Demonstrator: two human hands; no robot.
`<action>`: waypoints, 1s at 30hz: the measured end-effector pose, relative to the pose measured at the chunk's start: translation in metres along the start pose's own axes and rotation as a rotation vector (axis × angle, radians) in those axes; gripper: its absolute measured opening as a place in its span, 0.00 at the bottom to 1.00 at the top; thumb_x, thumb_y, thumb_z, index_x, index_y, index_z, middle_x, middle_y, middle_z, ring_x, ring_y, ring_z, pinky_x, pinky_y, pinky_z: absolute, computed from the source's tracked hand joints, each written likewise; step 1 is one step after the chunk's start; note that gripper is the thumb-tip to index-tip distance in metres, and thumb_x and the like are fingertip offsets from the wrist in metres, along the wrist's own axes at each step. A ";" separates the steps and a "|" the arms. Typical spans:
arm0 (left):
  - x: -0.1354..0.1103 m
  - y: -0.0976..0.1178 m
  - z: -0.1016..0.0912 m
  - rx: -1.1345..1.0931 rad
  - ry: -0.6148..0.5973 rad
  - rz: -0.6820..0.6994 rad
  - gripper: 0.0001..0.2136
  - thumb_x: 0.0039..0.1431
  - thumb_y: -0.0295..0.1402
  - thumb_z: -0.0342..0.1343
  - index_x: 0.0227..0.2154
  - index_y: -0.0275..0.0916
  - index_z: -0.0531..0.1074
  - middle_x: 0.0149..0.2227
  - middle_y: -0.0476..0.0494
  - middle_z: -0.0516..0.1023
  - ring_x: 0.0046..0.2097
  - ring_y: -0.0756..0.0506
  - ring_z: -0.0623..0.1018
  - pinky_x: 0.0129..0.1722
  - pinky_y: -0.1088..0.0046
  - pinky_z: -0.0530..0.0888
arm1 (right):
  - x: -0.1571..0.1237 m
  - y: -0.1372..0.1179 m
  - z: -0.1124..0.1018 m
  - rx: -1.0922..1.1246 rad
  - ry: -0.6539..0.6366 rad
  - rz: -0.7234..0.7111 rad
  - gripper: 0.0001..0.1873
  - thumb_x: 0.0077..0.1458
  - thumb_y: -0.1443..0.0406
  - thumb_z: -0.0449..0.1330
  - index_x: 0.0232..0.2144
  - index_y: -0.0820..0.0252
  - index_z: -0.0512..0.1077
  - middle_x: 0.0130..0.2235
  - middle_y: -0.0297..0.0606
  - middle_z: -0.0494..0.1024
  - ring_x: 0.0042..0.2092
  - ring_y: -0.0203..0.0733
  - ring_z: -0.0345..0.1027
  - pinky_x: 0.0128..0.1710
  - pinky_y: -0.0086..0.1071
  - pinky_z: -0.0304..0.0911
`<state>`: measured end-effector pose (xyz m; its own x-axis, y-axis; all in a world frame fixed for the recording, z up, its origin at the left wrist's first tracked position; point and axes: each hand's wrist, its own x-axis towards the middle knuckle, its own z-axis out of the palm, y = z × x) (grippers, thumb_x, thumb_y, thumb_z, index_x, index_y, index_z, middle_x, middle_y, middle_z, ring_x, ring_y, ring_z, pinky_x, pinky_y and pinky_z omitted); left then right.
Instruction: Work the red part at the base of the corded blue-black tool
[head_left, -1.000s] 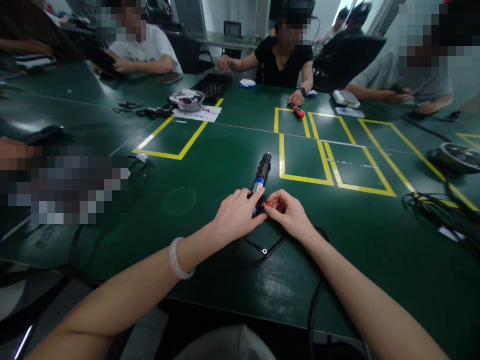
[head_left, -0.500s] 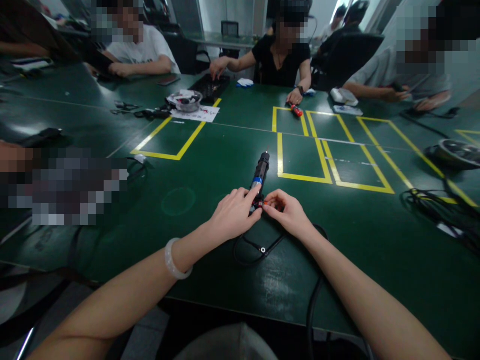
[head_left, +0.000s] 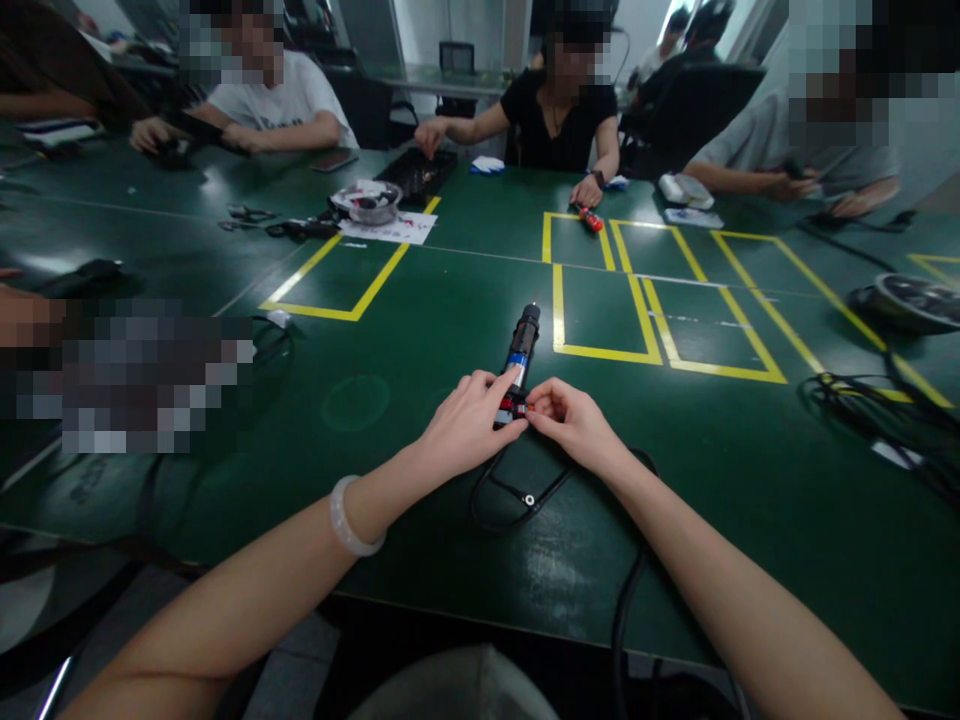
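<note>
A black electric screwdriver (head_left: 527,335) with a blue and silver band lies on the green table, its thin bit pointing away from me. My left hand (head_left: 469,420) is closed around its near end, the index finger along the silver part and the thumb below. Red and grey parts show between the two hands. My right hand (head_left: 574,420) pinches a small orange-red piece (head_left: 531,407) at that near end; its exact kind is too small to tell. Below the hands, a black cable (head_left: 499,522) loops on the table, and a ring terminal (head_left: 529,500) lies within the loop.
Yellow tape outlines (head_left: 607,355) mark the table ahead. A co-worker's hand touches a red-handled tool (head_left: 591,220). A clear bowl (head_left: 367,205) of parts sits on paper at back left. Coiled black cables (head_left: 862,415) and a wheel (head_left: 911,303) are at right.
My hands stay at the screwdriver's near end with only slight finger shifts; more of the red part shows. At far left, a co-worker's hand has come into view by a dark object.
</note>
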<state>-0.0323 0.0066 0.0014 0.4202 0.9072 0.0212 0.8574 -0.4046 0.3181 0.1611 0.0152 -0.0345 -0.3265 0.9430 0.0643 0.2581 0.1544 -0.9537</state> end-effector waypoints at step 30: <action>0.015 0.006 0.009 -0.003 0.035 -0.013 0.23 0.62 0.48 0.54 0.59 0.53 0.70 0.52 0.38 0.67 0.53 0.37 0.70 0.52 0.58 0.70 | 0.002 0.006 -0.009 -0.006 0.013 -0.074 0.13 0.52 0.70 0.53 0.41 0.59 0.69 0.31 0.32 0.73 0.34 0.37 0.68 0.38 0.33 0.62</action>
<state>-0.0177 0.0171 -0.0047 0.3988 0.9157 0.0499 0.8616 -0.3927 0.3215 0.1696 0.0207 -0.0374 -0.3333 0.9327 0.1379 0.2391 0.2251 -0.9445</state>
